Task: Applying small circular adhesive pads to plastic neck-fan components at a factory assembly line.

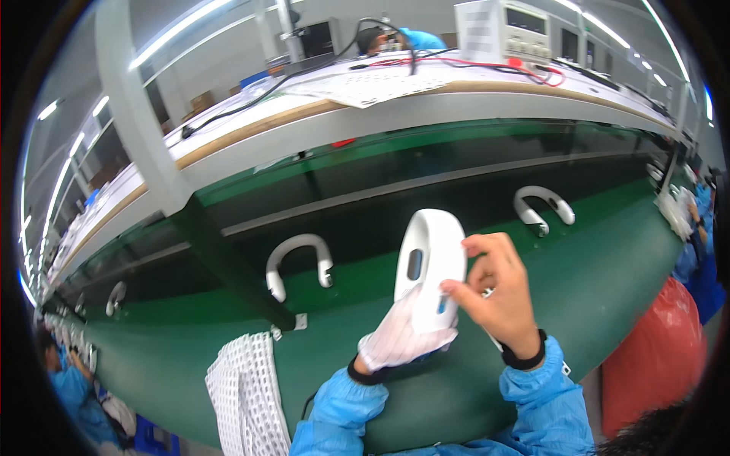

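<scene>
A white, curved neck device (431, 254) is held up in front of me, with a dark oval inset on its face and a small blue patch near its lower end. My left hand (403, 334), in a thin white glove, is wrapped round the lower part. My bare right hand (498, 292) has its thumb and bent fingers against the device's right edge. Part of the device is hidden behind my hands. Similar white U-shaped neck devices lie beyond on the green surface, one to the left (298, 254) and another to the right (544, 204).
A folded black-and-white patterned cloth (247, 391) lies left on the green work surface (175, 372). A dark post (228, 258) rises behind it. Overhead, a shelf (304, 121) carries cables and a white instrument (502, 34). A red bag (654, 357) stands right; co-workers sit at both sides.
</scene>
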### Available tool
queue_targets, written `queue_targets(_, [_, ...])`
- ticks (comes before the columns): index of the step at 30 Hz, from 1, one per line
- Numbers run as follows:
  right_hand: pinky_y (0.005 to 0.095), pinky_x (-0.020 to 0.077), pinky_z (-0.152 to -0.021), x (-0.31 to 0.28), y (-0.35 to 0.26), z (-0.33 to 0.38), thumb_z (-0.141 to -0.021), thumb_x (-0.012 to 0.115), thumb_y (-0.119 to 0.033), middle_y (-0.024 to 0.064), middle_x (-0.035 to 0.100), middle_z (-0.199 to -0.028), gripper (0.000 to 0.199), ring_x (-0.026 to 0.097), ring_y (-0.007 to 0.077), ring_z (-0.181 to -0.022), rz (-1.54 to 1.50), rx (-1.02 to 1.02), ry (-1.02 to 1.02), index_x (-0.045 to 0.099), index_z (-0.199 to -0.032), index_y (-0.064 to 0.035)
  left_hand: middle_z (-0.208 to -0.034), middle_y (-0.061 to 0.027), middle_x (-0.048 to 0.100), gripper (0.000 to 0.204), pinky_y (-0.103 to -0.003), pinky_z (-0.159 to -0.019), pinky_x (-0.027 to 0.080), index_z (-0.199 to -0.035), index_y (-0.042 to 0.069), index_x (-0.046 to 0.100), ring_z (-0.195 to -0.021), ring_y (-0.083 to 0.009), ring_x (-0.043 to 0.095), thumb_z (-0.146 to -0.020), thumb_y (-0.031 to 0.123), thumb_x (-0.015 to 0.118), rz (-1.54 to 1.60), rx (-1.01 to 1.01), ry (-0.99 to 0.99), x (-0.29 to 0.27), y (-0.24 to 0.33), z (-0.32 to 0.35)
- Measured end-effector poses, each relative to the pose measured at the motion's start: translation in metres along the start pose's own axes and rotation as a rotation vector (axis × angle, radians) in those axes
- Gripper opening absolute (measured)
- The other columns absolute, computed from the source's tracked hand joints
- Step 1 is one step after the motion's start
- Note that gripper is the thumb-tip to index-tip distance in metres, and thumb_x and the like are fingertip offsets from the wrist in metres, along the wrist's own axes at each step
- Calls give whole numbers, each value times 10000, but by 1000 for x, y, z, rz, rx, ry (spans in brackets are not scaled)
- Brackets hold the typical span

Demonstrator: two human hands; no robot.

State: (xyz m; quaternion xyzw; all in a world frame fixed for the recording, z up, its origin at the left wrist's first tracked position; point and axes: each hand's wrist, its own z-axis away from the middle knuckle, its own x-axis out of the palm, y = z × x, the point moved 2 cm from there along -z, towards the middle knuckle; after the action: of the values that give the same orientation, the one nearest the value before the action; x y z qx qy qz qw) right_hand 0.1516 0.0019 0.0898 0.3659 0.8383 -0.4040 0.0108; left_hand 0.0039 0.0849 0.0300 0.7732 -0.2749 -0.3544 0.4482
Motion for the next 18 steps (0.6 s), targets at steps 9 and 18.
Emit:
queue_targets(9, [244, 444, -531, -48, 82, 79, -877, 669, -47, 124, 559, -1032, 284, 516, 106, -597, 178, 292, 211, 607, -1147, 14, -917, -247, 665, 419, -462, -714, 541, -1158, -15, 522, -865, -400, 671, -783, 131, 643, -934, -174, -140, -12, -138, -95])
queue_targets(18, [269, 466, -570, -86, 127, 125, -886, 647, -47, 125, 600, -1026, 202, 555, 148, -645, 374, 328, 240, 627, -1078, 14, -886, -135, 695, 288, -461, -753, 552, -922, 91, 676, -823, -346, 684, -889, 366, 599, -922, -242, 22, -43, -177, -133])
